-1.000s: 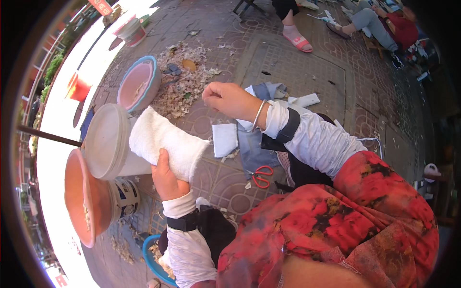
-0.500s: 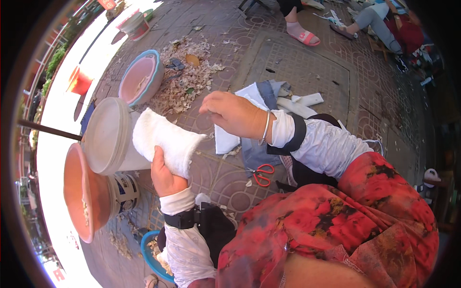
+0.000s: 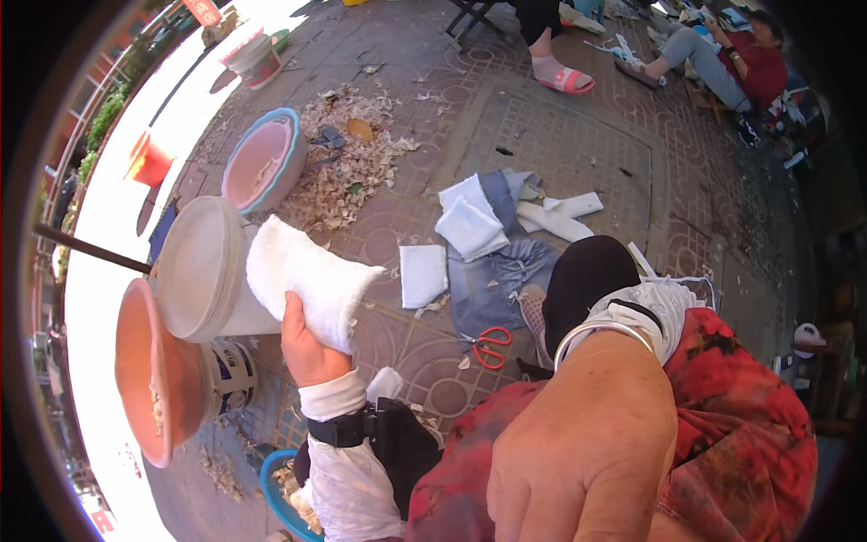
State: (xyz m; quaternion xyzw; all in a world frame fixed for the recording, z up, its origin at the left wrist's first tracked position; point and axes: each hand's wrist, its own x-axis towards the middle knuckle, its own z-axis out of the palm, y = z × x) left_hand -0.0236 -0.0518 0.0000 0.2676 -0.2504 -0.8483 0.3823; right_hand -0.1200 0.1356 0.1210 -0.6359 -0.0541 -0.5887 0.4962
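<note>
My left hand point(image 3: 312, 348) grips a fluffy white cloth pad point(image 3: 307, 278) at its lower edge, thumb on the near face. The pad stands up beside the white bucket, slightly curved. Close to the camera at lower right, my right hand point(image 3: 587, 443), with a bangle at its wrist, has its fingers together and bent downward; the fingertips are cut off by the lower edge, so anything pinched there is hidden. On the ground beyond lie folded white pads point(image 3: 471, 228), another white pad point(image 3: 424, 275) and a grey-blue cloth point(image 3: 506, 280). Red-handled scissors point(image 3: 491, 348) rest nearer me.
At left stand a lidded white bucket point(image 3: 200, 266) and an orange basin point(image 3: 144, 370) tipped against a printed pail point(image 3: 233, 375). Behind them are a pink basin point(image 3: 291, 172) and a heap of dry peelings point(image 3: 361, 163). A blue basin point(image 3: 275, 497) is near my left arm. Other people sit far off.
My right hand has swung from beside the pad back toward the camera, uncovering the pads on the ground. My left hand keeps hold of the white pad in nearly the same place.
</note>
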